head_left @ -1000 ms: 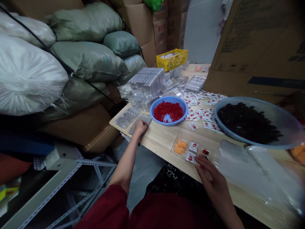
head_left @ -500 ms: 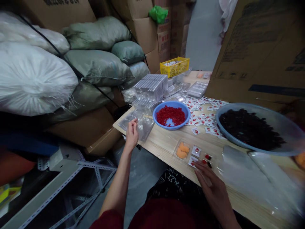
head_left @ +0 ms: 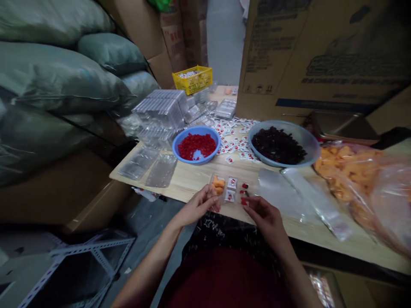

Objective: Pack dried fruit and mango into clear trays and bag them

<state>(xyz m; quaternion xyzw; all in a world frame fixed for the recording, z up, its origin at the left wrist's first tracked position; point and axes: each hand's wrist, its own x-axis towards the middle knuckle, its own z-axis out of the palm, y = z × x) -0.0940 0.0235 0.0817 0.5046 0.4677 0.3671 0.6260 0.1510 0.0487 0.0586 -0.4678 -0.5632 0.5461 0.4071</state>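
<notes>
A clear plastic tray (head_left: 252,188) sits near the pale wooden table's (head_left: 189,179) front edge. The left hand (head_left: 199,205) curls loosely by its orange pieces (head_left: 217,181); the right hand's (head_left: 267,217) fingers nearly meet at a small red piece (head_left: 244,201); neither grip is clear. Arranging seems underway, calling for precise placement.

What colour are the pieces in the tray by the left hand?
The pieces are orange, seen best in the head view.

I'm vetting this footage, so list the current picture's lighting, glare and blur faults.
Head view: dim light, dark shadow under the wooden table; head view: pale glints on the stacked clear boxes and plastic sleeves; head view: soft focus, fine print on the small packets unreadable; head view: bag of orange pieces smeared toward the right edge.
</notes>
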